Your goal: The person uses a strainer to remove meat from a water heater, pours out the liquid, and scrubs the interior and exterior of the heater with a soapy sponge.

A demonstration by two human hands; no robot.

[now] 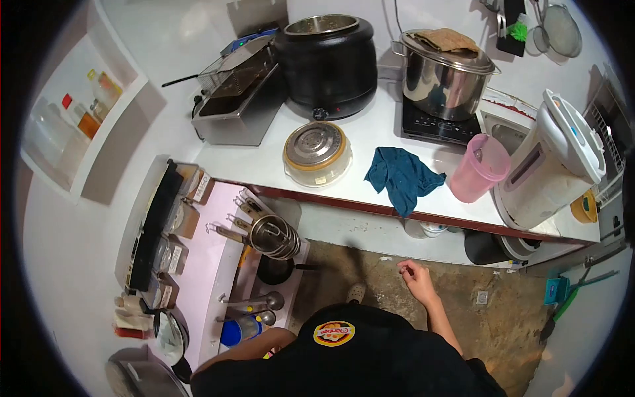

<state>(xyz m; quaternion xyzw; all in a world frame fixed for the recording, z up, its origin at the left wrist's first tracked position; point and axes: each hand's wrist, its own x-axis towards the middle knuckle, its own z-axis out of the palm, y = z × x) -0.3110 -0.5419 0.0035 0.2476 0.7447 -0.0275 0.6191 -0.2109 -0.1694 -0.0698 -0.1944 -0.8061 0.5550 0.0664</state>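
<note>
My right hand (417, 280) hangs over the floor in front of the counter, apart from everything. Its fingers are curled in together and nothing shows in them. My left forearm (248, 347) reaches down at the lower left beside a low shelf, and the hand itself is hidden behind my black shirt (390, 357). Near that arm are a blue container (239, 331) and ladles (272, 302). Nearest to my right hand on the counter edge lies a crumpled teal cloth (402, 177). To its right stands a pink pitcher (480, 169).
Along the white counter (254, 165) stand a fryer (235, 109), a black soup kettle (327, 69), a lidded steel pot (446, 79) on an induction cooker (440, 126), a round lidded container (317, 153) and a white dispenser (552, 162). Several strainers (272, 236) hang at left.
</note>
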